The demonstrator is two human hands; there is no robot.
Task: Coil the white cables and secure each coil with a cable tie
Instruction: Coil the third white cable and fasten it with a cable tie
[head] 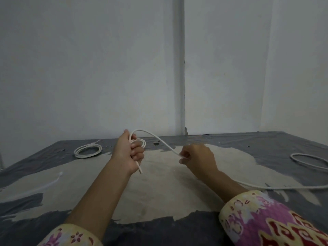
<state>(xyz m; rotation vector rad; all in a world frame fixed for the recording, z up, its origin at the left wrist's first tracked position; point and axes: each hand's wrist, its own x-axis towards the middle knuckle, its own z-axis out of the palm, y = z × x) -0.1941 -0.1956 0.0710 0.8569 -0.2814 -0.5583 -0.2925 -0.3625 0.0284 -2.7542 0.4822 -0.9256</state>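
Dim, flat indoor light, faint soft shadows, no glare, slightly soft focus, wide-angle bending at edges

A bare, plain room, perhaps a makeshift work spot in a home: unadorned whitewashed walls (88,68) meet at a corner with a vertical seam, and a large surface covered in worn, peeling grey plastic sheeting (248,142) serves as the workbench.

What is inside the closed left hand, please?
The left hand grips the white cable: a small loop shows above the fingers and the cut end pokes out below. The gripped stretch is hidden.
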